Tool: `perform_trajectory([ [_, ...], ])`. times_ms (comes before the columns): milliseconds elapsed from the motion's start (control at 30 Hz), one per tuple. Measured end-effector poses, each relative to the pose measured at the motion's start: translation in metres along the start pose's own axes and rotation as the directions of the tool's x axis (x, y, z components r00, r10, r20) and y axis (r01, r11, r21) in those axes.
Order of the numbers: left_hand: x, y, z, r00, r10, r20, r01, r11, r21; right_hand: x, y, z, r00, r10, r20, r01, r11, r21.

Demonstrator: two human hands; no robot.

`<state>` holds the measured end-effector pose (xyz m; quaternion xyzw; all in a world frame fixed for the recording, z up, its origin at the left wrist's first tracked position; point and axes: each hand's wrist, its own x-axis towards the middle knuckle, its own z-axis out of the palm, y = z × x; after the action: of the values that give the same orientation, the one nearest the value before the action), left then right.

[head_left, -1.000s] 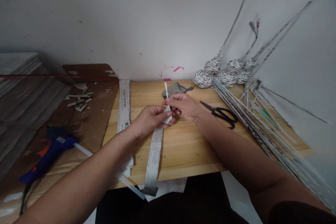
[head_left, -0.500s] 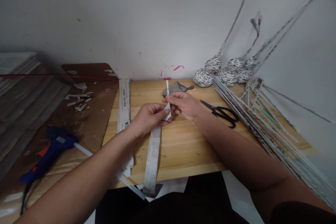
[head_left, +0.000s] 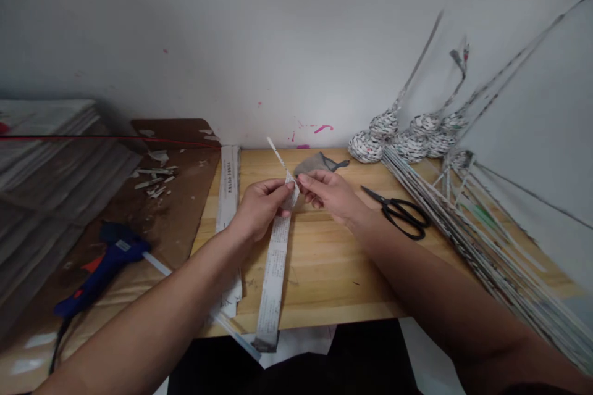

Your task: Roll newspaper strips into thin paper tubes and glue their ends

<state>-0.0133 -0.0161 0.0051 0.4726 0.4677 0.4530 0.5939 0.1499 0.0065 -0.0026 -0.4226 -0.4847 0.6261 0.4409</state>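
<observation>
A long strip of printed newspaper runs from my hands down over the front edge of the table. Its upper end is twisted into a thin roll that leans up to the left. My left hand pinches the strip just below this roll, thumb on top. At the strip's right edge, my right hand is closed, thumb and forefinger on the paper; its other fingers are curled. Behind the hands lies a grey cloth-like piece. Black-handled scissors rest beside my right forearm.
A stack of flat newspaper strips lies left of my hands. Further left are a blue glue gun, paper scraps and piled newspaper. Woven paper gourd shapes and long paper rods occupy the right side.
The rolled tip has swung from upright to leaning left. My right hand has left the roll for the strip's right edge. The whole view has shifted slightly.
</observation>
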Motion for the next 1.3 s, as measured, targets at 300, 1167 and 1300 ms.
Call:
perform_trajectory([
  [300, 0.002, -0.003, 0.001, 0.998, -0.007, -0.060, 0.003, 0.998, -0.064, -0.004, 0.001, 0.010, 1.000, -0.008, -0.007, 0.008, 0.999, -0.041],
  [1167, 0.003, -0.004, 0.004, 0.993, -0.077, -0.086, 0.057, 0.975, -0.213, -0.007, 0.014, 0.014, 0.930, -0.356, -0.087, 0.279, 0.842, -0.462],
  [1300, 0.004, -0.003, 0.001, 0.993, -0.090, -0.072, 0.069, 0.965, -0.252, -0.008, 0.006, 0.015, 0.968, -0.243, -0.067, 0.221, 0.945, -0.243],
])
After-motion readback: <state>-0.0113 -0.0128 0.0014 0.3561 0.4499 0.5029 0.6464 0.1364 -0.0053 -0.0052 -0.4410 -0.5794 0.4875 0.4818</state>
